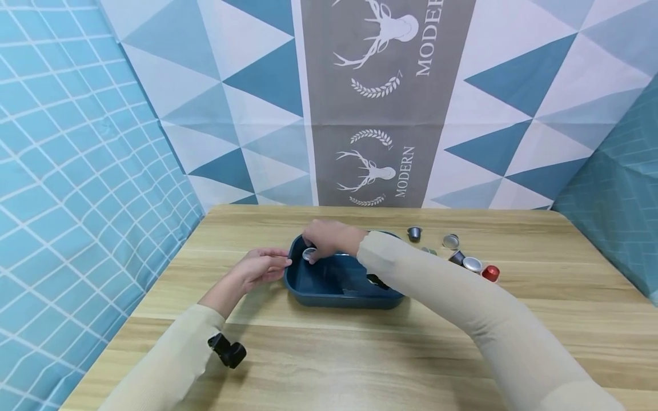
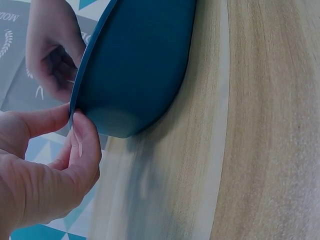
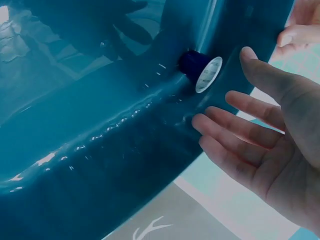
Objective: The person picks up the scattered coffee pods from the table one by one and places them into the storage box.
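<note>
A dark blue plastic basin stands on the wooden table. With thumb and fingertips my left hand pinches the rim at its left end, which the left wrist view shows close up. Over the basin's left part reaches my right hand, its fingers spread and holding nothing. Beside those fingers, a coffee capsule lies tilted in the basin's corner, dark blue with a silver lid. A gap shows between capsule and fingertips in the right wrist view. The right forearm hides some of the basin.
Right of the basin lie several more capsules: a dark one, silver-lidded ones and a red one; a green one is partly behind the right sleeve. A patterned cloth hangs behind the table.
</note>
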Tool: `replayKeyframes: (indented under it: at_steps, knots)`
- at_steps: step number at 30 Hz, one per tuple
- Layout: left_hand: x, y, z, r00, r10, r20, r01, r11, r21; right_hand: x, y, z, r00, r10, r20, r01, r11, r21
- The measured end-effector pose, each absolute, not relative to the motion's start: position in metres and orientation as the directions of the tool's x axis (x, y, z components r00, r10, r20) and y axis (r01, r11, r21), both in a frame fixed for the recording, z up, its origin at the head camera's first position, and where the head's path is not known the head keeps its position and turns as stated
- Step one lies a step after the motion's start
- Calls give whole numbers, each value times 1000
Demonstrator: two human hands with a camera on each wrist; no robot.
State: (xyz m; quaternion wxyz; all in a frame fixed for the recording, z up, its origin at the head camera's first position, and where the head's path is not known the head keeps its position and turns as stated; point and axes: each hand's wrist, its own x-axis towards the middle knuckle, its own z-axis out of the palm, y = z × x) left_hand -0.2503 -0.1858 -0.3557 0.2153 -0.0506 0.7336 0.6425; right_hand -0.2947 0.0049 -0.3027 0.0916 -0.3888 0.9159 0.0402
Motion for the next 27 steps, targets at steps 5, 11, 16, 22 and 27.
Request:
replayKeyframes:
  at_steps: [5,11,16,22,27]
  knots:
    - [-250,-185,-357,-904,197,-380,-355,151,923,-288,10,-298,-655,-731,-192,-745,667,1]
    - [-248,-184,-356,-908,185,-376,-349,162,923,-284,21,-297,-628,-755,-189,-766,642,-21]
    - [-248,-185,-357,-907,185,-379,-351,166,922,-280,31,-296,-607,-771,-192,-775,628,-68]
    - [-247,-185,-357,-906,177,-383,-356,167,919,-275,46,-295,-590,-792,-154,-789,607,-98]
    - [-248,-185,-357,-908,176,-379,-354,161,921,-275,57,-295,-601,-789,-130,-780,614,-119]
